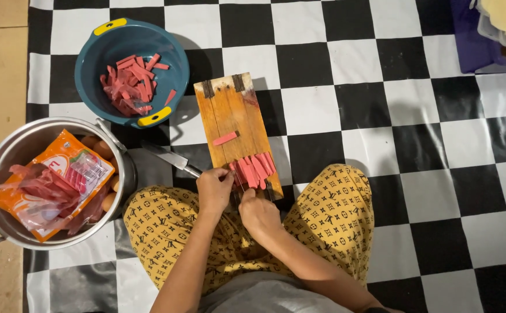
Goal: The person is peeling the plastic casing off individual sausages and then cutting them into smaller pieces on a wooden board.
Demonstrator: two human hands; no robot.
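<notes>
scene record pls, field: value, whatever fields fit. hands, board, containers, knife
left hand: at near end of the board, fingers on the red strips
right hand: beside it, at the same strips; grip unclear
wooden board: on checkered mat, long axis pointing away from the person
red strips: cluster at board's near end
lone strip: mid-board, apart from the cluster
knife: lying on mat left of board, unheld
teal bowl: upper left, holds cut red strips
metal pot: far left, holds an orange packet, wrappers and eggs
</notes>
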